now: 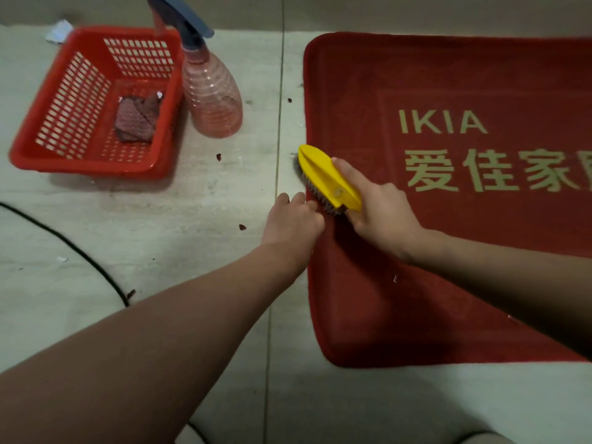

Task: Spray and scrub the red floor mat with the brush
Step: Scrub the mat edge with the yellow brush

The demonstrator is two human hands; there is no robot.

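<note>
Grips, with the right hand (381,213), the near end of the yellow brush (326,174): fingers curled round its plastic back, bristles down on the left border of the red floor mat (448,75). Braces with the left hand (293,219) right beside the bristles, fingers bent onto the mat's edge where it meets the tiled floor (160,203); cannot tell whether pinching that edge or only pressing it flat.

Has the mat flat on the floor, filling the right side of the head view, pale lettering across its middle. Looks soft and floppy, short-piled, probably light enough to creep or ruck under hard strokes, so worth pinning close to the brush. As for the brush: looks rigid, light and smooth-shelled, likely slippery once wet; best held round the raised back, clear of the bristles.

Leaves the pink spray bottle (211,94) upright on the floor, left of the mat, touched by neither hand, just beside a red basket (96,166) with a folded cloth (136,118) inside. Shows also a black cable (80,251) trailing over the near-left floor.
</note>
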